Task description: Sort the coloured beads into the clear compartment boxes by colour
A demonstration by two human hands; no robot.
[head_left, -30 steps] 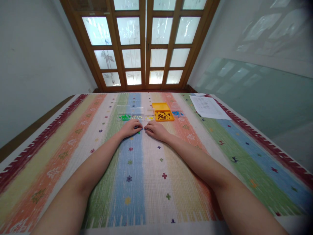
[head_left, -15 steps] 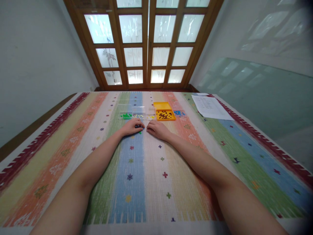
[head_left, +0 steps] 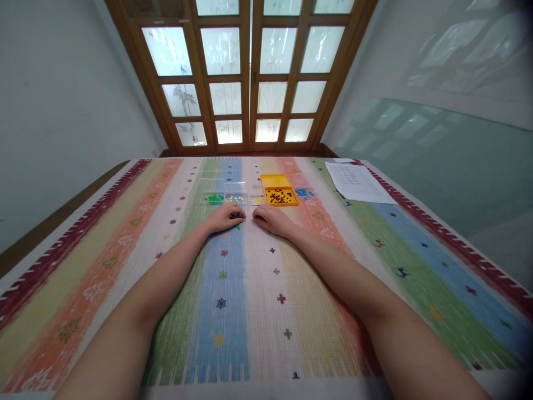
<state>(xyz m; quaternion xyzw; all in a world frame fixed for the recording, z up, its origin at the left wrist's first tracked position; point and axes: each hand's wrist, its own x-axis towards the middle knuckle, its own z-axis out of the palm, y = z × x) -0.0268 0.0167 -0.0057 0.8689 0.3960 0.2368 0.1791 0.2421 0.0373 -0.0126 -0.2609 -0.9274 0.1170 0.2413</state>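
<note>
Both my arms stretch out over a striped, many-coloured cloth [head_left: 250, 311]. My left hand [head_left: 222, 217] lies knuckles up with fingers curled over a small dark and green piece [head_left: 237, 221] on the blue stripe. My right hand [head_left: 270, 218] rests beside it, fingers curled down toward the cloth; what they hold, if anything, is hidden. Just beyond the hands stands a row of small clear boxes: one with green bits [head_left: 214, 198], one with pale bits [head_left: 236, 196], one with yellow bits [head_left: 256, 198]. An orange tray [head_left: 279, 192] with dark bits and a box of blue bits [head_left: 305, 192] stand to the right.
A printed white sheet [head_left: 353, 181] lies at the far right of the cloth. Wooden glazed doors [head_left: 250, 78] stand behind the table's far edge. A glass panel leans along the right wall.
My right hand has drawn slightly to the right, away from the left hand. The view shifted a little.
</note>
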